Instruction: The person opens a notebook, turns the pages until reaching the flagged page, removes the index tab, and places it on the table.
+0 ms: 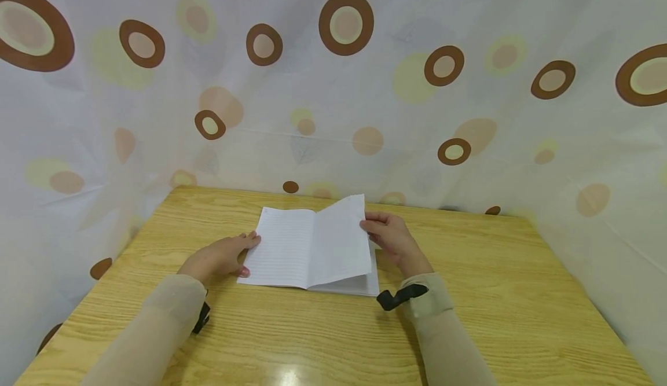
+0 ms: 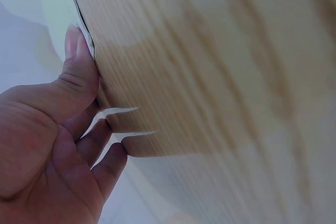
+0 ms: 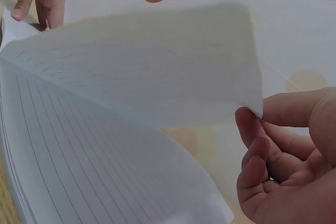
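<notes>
An open notebook (image 1: 283, 247) with lined pages lies on the wooden table. At its left edge rests my left hand (image 1: 224, 256), the thumb on the page margin. In the left wrist view this thumb (image 2: 77, 72) touches the notebook's edge, while the other fingers reach down beside it near the wood. My right hand (image 1: 393, 238) pinches the outer edge of one raised page (image 1: 341, 238) between thumb and index finger. That page (image 3: 173, 66) stretches up from the spine in the right wrist view, above the lined sheet (image 3: 94, 150) beneath.
The wooden table (image 1: 495, 293) extends on both sides of the notebook and in front of it. Behind and beside it hangs a pale curtain (image 1: 396, 114) printed with brown and yellow circles. Black straps (image 1: 401, 296) sit on the wrists.
</notes>
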Demonstrator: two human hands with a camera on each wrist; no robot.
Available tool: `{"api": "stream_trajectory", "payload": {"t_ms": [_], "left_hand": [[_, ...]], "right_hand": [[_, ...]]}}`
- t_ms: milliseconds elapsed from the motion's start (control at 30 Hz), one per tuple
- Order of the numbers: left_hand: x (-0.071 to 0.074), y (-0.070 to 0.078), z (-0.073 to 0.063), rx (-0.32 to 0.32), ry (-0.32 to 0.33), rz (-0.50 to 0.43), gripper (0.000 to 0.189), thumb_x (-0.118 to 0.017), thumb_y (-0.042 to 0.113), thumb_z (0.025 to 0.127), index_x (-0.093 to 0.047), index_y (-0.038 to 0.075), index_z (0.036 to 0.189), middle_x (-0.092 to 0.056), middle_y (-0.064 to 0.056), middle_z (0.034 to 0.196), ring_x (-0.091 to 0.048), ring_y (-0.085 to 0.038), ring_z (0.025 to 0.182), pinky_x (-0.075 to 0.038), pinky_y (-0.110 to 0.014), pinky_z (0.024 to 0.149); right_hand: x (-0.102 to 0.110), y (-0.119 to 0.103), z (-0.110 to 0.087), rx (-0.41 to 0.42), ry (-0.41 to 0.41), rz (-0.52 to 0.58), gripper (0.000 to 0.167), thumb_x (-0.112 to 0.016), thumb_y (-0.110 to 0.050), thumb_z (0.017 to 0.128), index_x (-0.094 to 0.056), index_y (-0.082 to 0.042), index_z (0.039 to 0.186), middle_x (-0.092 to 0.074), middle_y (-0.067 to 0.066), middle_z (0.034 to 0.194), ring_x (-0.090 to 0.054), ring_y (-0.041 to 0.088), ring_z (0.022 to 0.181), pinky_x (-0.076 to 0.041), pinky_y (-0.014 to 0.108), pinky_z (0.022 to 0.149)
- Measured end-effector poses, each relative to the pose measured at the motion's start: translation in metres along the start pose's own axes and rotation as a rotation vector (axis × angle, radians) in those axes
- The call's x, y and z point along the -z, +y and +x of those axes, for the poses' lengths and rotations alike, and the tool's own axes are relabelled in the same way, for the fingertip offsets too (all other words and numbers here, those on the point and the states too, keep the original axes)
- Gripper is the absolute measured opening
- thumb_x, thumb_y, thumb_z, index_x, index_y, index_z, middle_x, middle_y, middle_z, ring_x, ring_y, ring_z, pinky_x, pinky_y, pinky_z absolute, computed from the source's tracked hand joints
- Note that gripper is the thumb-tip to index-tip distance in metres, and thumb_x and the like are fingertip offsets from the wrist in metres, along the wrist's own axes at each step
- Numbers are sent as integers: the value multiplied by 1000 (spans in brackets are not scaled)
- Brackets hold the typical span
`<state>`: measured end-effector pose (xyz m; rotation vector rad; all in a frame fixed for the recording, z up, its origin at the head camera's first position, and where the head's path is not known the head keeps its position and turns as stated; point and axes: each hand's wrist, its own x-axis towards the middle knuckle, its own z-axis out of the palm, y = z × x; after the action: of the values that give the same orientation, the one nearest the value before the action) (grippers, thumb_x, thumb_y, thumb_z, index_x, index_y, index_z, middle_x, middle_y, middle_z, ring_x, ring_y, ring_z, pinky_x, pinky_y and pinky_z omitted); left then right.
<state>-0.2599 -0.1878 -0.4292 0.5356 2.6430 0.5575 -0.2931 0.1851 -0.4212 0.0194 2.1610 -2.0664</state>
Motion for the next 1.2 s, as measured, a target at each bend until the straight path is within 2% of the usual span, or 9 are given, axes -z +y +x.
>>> {"api": "stream_trajectory", "payload": {"t_ms": [167, 300, 400, 500, 667, 900, 1000, 1200], "left_hand": [[-1, 0, 0, -3, 0, 4, 84, -73, 17, 85, -28, 4, 155, -16, -20, 161, -15, -41, 146, -18, -56, 115], [-1, 0, 0, 0, -2, 5, 84, -73, 17, 86, -28, 4, 155, -16, -21, 161, -16, -41, 146, -18, -57, 115], [0, 1, -1, 2, -2, 4, 84, -73, 17, 86, -27, 4, 156, -16, -21, 161, -16, -42, 146, -19, -57, 115], [1, 3, -3, 1, 0, 5, 84, -73, 17, 86, -27, 4, 155, -16, -21, 161, -16, -42, 146, -19, -57, 115], [1, 4, -4, 1, 1, 10, 84, -73, 17, 86, -28, 4, 155, -16, -21, 161, -16, -41, 146, -19, -57, 115], [0, 3, -3, 1, 4, 6, 84, -73, 17, 85, -28, 4, 155, -16, -21, 161, -16, -41, 146, -19, -57, 115], [0, 2, -2, 2, 2, 4, 84, -73, 17, 86, -27, 5, 156, -16, -20, 161, -15, -41, 146, -19, -57, 115], [0, 0, -1, 2, 3, 6, 84, -73, 17, 86, -27, 6, 156, -15, -19, 162, -15, -40, 147, -19, -57, 115]], "right_hand": [[-3, 0, 0, 23, -19, 0, 34, -66, -12, 96, -60, 8, 123, -62, 0, 93, -54, 13, 79, -48, 22, 71], [-9, -2, -1, 57, -5, -61, 25, -67, -19, 96, -66, 4, 108, -56, 1, 79, -49, 14, 71, -44, 22, 63], [-13, -4, -2, 74, 6, -102, 23, -66, -20, 97, -66, 2, 104, -54, 1, 76, -48, 14, 69, -42, 22, 61], [-17, -6, -2, 81, 15, -105, 25, -65, -19, 98, -64, 4, 107, -57, 1, 78, -49, 13, 69, -43, 21, 62], [-20, -9, -5, 72, 14, -104, 32, -65, -14, 97, -61, 6, 122, -65, 0, 91, -55, 11, 76, -47, 21, 68], [-25, -11, -8, 86, -94, -100, 42, -62, -7, 97, -54, 6, 136, -65, 3, 100, -54, 13, 83, -48, 23, 72], [-30, -12, -10, 94, -110, -84, 41, -61, -6, 97, -54, 7, 136, -65, 3, 100, -54, 13, 83, -48, 23, 72], [-40, -8, -9, 104, -36, -71, 30, -65, -10, 96, -64, 5, 122, -67, 5, 96, -55, 16, 81, -49, 24, 71]]}}
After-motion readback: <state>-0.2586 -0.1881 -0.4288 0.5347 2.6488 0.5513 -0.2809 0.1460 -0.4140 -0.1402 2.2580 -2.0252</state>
